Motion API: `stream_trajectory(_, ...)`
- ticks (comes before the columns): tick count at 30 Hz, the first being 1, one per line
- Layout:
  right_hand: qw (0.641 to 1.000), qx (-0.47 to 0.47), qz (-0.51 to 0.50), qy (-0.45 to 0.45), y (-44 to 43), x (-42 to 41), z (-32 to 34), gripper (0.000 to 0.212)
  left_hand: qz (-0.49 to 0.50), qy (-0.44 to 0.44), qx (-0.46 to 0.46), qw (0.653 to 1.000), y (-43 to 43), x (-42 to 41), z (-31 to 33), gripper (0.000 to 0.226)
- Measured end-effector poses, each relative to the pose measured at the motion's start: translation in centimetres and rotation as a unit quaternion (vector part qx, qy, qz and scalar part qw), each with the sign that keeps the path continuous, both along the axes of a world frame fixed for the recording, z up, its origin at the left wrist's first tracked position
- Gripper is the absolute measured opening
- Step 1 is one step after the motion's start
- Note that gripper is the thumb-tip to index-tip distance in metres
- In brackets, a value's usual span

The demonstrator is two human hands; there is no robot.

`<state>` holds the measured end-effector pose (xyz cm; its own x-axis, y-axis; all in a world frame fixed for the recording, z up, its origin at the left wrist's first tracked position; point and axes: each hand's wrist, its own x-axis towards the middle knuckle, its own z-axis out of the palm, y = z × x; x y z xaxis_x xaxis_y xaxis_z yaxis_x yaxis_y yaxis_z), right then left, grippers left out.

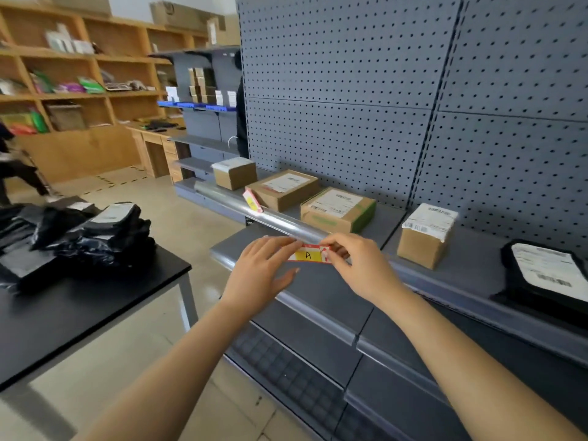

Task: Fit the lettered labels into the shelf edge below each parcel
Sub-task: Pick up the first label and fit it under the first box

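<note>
A label [308,255] at shelf-edge strip [273,219]: thin, light, probably bendy, best held by its ends; right hand [359,265] pinches right end, left hand [261,268] fingers straight, touching left end.

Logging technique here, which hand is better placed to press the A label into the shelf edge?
Left hand, probably: its straight fingers rest on the A label at the shelf edge, while the right hand pinches its other end.

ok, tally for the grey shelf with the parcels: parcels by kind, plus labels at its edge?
Cardboard boxes: 4
Black mailer bag: 1
Red-and-yellow labels: 2
Total: 7
</note>
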<state>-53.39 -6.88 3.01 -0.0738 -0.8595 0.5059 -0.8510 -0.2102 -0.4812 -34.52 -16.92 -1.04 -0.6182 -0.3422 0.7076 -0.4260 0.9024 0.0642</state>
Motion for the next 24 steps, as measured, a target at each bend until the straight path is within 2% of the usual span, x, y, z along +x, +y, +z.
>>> stream_trajectory(4, 1.0, 0.01, 0.025, -0.014, -4.0, 5.6, -0.3, 0.017, 0.01, 0.002, -0.004, 1.0, -3.3, 6.1, -0.1, 0.043)
stream_trajectory(13, 0.999, -0.001, 0.013, -0.048, -13.2, 17.5, -1.0, 0.015, -0.007, -0.021, -0.034, 0.999, -13.0, 18.2, 0.7, 0.041)
stream_trajectory(18, 0.998, -0.003, 0.009, -0.06, -17.8, 20.4, -0.8, 0.014, -0.014, -0.014, -0.044, 0.999, -18.1, 20.8, 0.8, 0.04)
stream_trajectory(24, 0.998, 0.001, -0.008, -0.068, -24.0, 20.3, -1.3, 0.015, -0.039, -0.008, -0.032, 0.999, -25.0, 20.0, -0.1, 0.039)
